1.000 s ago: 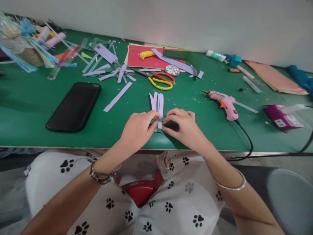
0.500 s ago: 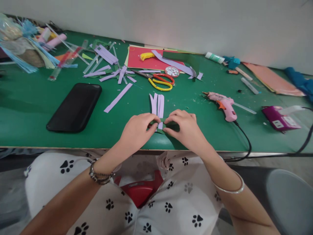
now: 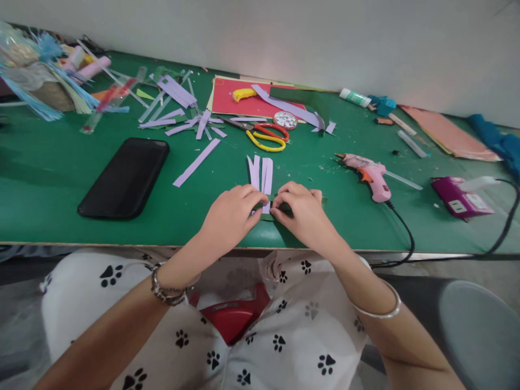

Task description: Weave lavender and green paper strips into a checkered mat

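Note:
Near the front edge of the green table, several lilac paper strips [image 3: 266, 176] stand out upward between my two hands. Dark green paper [image 3: 267, 217] crosses their lower ends. My left hand [image 3: 232, 213] is closed in a pinch at the left side of the strips, thumb and forefinger on the paper. At their right side my right hand [image 3: 303, 210] pinches too, its fingertips close to those of the left. The fingers cover much of the crossing, so how the strips lie there is partly hidden.
Scissors [image 3: 266, 142] lie beyond my hands, before red paper [image 3: 227, 97] and a yellow-handled tool [image 3: 244, 95]. A phone [image 3: 125, 179] and a loose lilac strip [image 3: 196, 162] are leftward. Rightward lie a pink glue gun [image 3: 371, 176] and a purple power adapter [image 3: 461, 197].
My right hand has shifted slightly left, and its fingertips sit closer together. The left hand stays at the strips with a small shift of its fingers.

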The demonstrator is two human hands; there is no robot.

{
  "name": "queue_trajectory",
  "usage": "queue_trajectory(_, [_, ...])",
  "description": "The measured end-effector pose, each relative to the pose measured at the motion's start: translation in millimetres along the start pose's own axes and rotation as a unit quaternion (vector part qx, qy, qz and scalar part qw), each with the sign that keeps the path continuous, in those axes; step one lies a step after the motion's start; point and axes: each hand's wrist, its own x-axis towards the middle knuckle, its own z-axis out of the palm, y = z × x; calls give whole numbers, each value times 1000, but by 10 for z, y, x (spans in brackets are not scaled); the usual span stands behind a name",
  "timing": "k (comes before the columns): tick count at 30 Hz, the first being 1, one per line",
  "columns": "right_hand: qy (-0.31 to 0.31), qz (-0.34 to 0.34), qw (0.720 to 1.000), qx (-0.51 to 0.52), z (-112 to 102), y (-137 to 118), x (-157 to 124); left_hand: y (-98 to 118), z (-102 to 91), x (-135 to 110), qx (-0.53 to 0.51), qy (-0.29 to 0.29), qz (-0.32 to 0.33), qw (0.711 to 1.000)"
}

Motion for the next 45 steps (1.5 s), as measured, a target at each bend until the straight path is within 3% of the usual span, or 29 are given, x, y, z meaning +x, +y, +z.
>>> queue_trajectory(7, [43,-19,998,-32,13,-3,-103,-50,-1,0,27,0,34,999])
queue_trajectory(18, [-7,8,1000,-20,-18,-90,-43,-36,0,6,51,-5,39,998])
queue_trajectory(24, [-23,-88,988,-126,-21,-46,-51,-49,0,4,54,-6,41,998])
queue_trajectory(30, [21,-167,959,-230,-31,12,-83,-52,-19,2,48,-7,37,998])
queue_trajectory(45, [82,-125,961,-233,-246,395,-316,-72,-22,7,29,-1,36,999])
